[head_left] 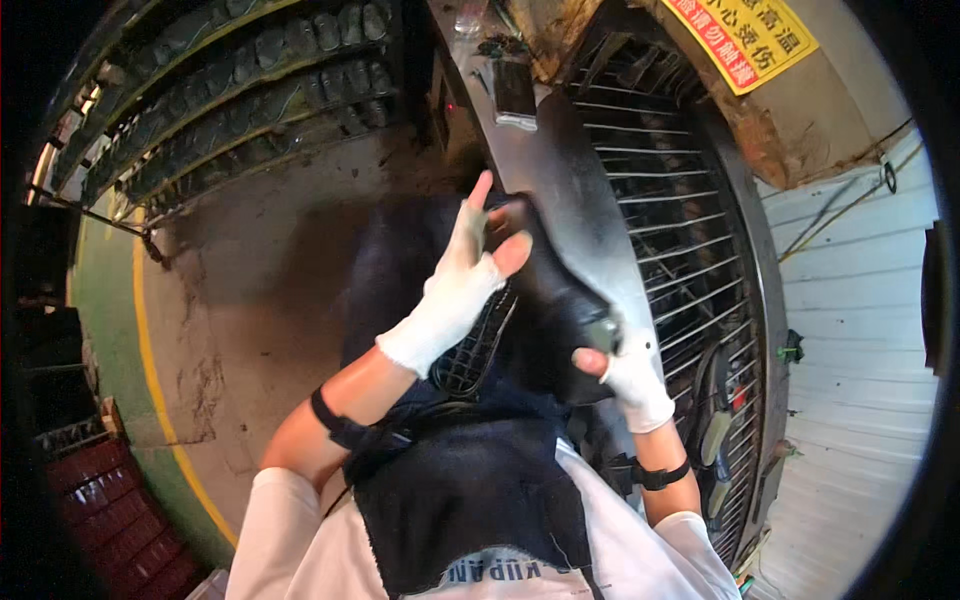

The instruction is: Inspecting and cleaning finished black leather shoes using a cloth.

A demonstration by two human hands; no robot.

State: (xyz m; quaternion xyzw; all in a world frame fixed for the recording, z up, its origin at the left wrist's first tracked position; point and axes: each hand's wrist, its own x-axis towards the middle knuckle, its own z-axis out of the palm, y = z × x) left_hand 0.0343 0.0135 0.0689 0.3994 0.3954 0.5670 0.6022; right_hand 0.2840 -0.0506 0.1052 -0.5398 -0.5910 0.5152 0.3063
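Both hands wear white gloves with the fingertips cut off and hold one black shoe sole between them, near the centre of the view. The left hand clamps the sole's upper end at about 11 o'clock, thumb pressed on it and fingers spread, probably to steady it. The right hand grips the lower end at 4 o'clock, so the tread side faces the person. Behind, at 1 o'clock, stands a metal rack of wire bars. At 10 o'clock, more soles lie in rows.
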